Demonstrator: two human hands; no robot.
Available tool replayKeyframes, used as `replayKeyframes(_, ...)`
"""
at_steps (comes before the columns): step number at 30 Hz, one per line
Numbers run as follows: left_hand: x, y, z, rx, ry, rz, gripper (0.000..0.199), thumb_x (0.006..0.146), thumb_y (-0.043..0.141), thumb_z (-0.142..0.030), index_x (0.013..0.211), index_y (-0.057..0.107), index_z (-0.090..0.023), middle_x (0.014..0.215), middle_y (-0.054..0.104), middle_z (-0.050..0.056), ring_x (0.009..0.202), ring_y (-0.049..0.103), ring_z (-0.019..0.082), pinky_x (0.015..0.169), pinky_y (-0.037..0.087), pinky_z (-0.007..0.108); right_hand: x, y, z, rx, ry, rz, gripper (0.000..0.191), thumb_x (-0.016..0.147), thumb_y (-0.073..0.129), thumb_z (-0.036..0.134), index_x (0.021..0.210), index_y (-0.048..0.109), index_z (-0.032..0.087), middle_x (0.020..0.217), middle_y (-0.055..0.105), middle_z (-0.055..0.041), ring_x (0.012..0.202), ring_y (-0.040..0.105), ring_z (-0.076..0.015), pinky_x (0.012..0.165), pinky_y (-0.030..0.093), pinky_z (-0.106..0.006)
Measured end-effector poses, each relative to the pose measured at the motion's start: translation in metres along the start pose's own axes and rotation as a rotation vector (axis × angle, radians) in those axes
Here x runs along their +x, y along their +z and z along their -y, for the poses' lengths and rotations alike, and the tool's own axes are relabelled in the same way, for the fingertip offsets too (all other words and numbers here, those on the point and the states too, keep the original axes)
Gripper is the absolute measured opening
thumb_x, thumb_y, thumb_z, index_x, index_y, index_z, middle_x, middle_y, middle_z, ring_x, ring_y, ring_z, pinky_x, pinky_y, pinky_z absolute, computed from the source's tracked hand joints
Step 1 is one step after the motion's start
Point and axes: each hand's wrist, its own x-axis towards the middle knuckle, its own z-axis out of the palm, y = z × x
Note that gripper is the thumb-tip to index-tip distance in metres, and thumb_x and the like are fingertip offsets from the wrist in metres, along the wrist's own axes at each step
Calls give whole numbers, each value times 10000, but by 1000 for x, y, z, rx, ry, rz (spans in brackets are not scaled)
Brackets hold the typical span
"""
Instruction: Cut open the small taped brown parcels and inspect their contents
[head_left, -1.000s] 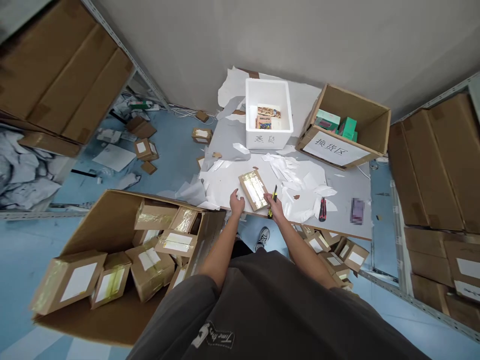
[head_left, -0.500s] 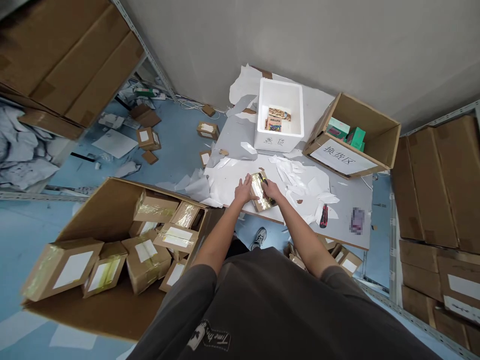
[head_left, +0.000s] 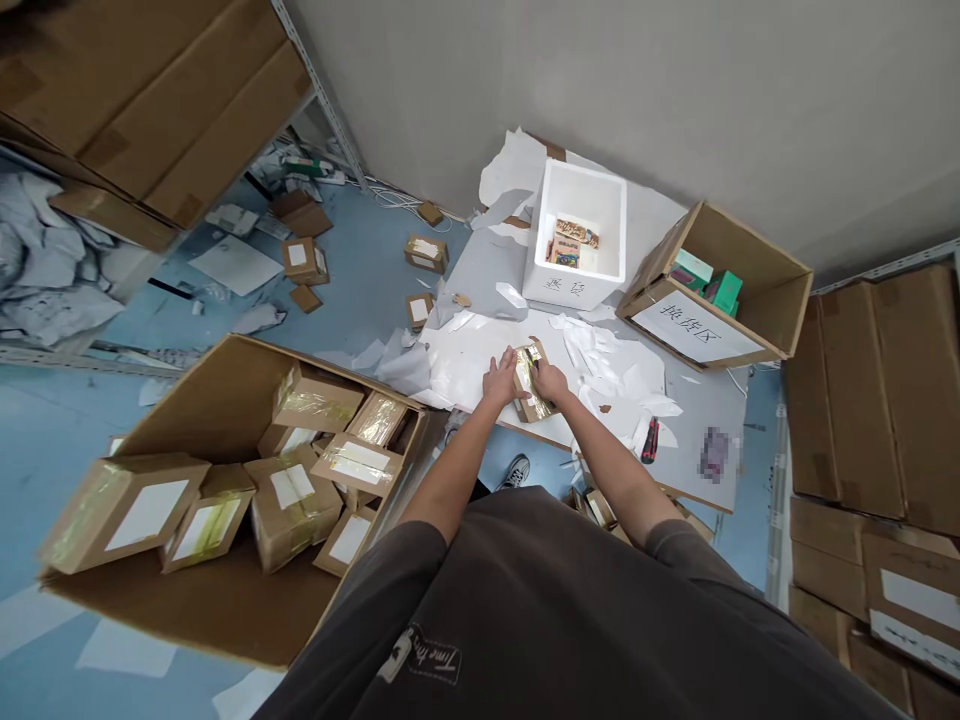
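A small cardboard box [head_left: 537, 408] with shiny yellowish tape lies near the front edge of the white table. Against its left side my left hand [head_left: 501, 380] steadies it, thumb over the near part and fingers stretched along the edge. My right hand [head_left: 550, 382] is closed around a utility knife [head_left: 535, 367], held over the taped top. Most of the knife is hidden by the fingers, and where its blade touches I cannot make out. Torn white paper [head_left: 589, 350] lies just right of the box.
A white foam box [head_left: 574, 290] with small packs stands behind, beside an open carton [head_left: 686, 335] holding green boxes. A red and black cutter [head_left: 650, 440] lies at right. A large carton [head_left: 247, 625] of taped parcels is at lower left. Shelves with cartons flank both sides.
The view has shifted, so the table appears slightly farther right. My right hand and the knife have turned a little on the box, and less of the knife shows. My left hand keeps its place.
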Motion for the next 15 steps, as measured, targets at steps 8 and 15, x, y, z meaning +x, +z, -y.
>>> replayKeyframes(8, 4, 3, 1, 7, -17, -4, 1407, 793, 783, -854, 1796, -81, -376, 1887, -97, 0, 1726, 92, 439, 1283, 444, 544, 15, -11, 9, -3, -15, 76, 405, 1174, 390, 339, 1443, 588, 111, 1401, 727, -250, 1292, 719, -338, 997, 549, -379)
replayKeyframes(15, 0, 0, 3, 29, -14, -7, 1332, 821, 772, -827, 1795, -39, -415, 1888, -87, -19, 1722, 90, 459, 1272, 445, 572, 19, -19, 17, 59, 12, 137, 451, 901, 857, 278, 1264, 711, 54, 1094, 807, -261, 1072, 821, -343, 855, 613, -328)
